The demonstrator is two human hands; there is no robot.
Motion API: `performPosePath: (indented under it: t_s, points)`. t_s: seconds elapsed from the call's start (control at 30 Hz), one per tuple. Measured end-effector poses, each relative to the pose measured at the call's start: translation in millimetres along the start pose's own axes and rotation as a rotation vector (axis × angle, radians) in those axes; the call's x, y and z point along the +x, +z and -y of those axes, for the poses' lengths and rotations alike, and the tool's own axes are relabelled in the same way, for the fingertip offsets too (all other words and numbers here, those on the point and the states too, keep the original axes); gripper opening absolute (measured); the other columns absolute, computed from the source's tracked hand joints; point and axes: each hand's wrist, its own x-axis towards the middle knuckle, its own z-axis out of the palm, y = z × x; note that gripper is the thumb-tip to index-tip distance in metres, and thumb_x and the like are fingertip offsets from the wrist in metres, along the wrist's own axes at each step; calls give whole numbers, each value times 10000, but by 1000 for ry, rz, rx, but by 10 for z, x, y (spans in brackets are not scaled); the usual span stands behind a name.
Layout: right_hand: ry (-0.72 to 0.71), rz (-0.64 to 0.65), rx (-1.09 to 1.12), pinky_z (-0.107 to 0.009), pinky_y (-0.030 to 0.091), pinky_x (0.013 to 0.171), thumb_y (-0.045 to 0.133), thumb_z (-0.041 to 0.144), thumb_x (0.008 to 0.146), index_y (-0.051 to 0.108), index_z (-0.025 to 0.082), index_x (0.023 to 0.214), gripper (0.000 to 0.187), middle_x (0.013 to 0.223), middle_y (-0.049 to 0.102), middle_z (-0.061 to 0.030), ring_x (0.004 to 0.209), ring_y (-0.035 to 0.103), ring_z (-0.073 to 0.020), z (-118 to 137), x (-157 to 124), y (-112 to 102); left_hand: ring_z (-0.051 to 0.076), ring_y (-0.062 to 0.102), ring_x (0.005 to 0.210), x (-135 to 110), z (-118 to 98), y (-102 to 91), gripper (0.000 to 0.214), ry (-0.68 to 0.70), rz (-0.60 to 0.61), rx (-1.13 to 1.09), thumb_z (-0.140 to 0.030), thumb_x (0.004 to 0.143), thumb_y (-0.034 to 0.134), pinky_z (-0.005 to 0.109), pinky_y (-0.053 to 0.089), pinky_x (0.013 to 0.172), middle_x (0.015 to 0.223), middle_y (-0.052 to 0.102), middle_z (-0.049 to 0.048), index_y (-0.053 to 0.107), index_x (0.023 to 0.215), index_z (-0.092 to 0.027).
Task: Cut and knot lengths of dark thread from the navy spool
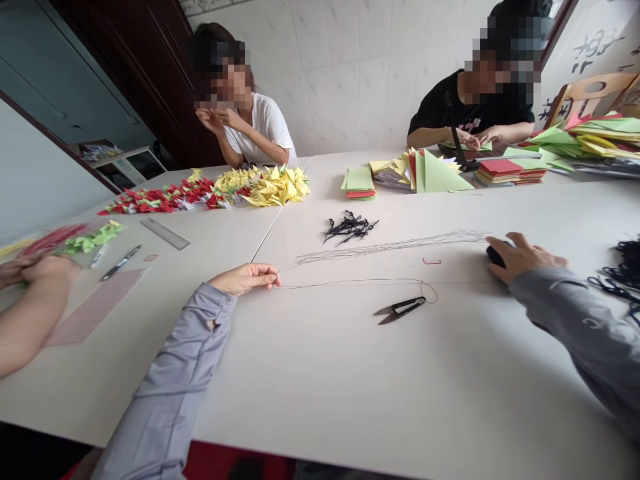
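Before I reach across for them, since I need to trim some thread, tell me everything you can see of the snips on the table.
The thread snips are small spring-style snips with a black grip and two pointed, silvery metal blades, slightly parted. They lie flat on the white table, with the blades pointing left and down. A loop of thin dark thread curves right by the grip's end, though I cannot tell whether it touches. No hand is on them.

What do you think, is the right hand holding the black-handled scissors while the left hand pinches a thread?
Not quite. In the head view, the scissors lie on the table, and the right hand rests on a small dark object instead. The left hand does pinch the thread.
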Motion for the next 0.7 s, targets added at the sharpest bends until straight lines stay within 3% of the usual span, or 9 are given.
performPosePath:
  t_s: [0.13, 0.23, 0.33, 0.47, 0.57, 0.7]
  points:
    - [52, -70, -29, -415, 364, 467, 668, 409, 653, 658, 259, 990, 369, 1051, 590, -191, 639, 551, -275, -512, 111, 140, 91, 484, 544, -26, 88, -116, 49, -33, -88, -49, -117, 655, 680, 214, 403, 673, 680, 658, 55, 656, 619, -142]
    - [115, -114, -37, -439, 374, 472, 690, 402, 618, 656, 263, 861, 282, 1015, 590, -175, 622, 546, -271, -652, 74, 242, 97, 500, 546, -56, 114, -168, 80, -66, -142, -93, -132, 609, 726, 229, 429, 663, 687, 660, 62, 649, 600, -154]
    - [63, -108, -19, -452, 407, 524, 593, 402, 711, 642, 257, 960, 292, 1151, 544, -179, 735, 569, -306, -418, -49, 243, 99, 508, 563, -55, 44, -145, 107, -52, -135, -95, -173, 580, 758, 234, 446, 653, 706, 666, 69, 654, 600, -158]
    - [-125, -134, 25, -443, 452, 628, 420, 354, 819, 549, 224, 1209, 431, 1305, 464, -162, 911, 560, -320, 180, -195, 157, 93, 524, 614, -19, -259, 81, 167, 57, -76, -87, -259, 584, 777, 223, 457, 685, 751, 666, 65, 675, 646, -142]
    - [-181, -158, 71, -445, 459, 634, 416, 303, 810, 577, 230, 1164, 396, 1266, 501, -160, 908, 560, -309, 514, -216, 90, 97, 556, 711, -13, -571, 404, 221, 225, -27, -158, -319, 623, 762, 235, 455, 789, 779, 650, 44, 680, 716, -136]
    - [-270, -210, 174, -553, 430, 741, 417, 227, 791, 651, 206, 980, 301, 1184, 555, -179, 1000, 524, -347, 765, -178, -55, 88, 566, 753, -8, -887, 894, 225, 380, 61, -295, -347, 700, 709, 288, 431, 882, 850, 641, 29, 667, 782, -143]
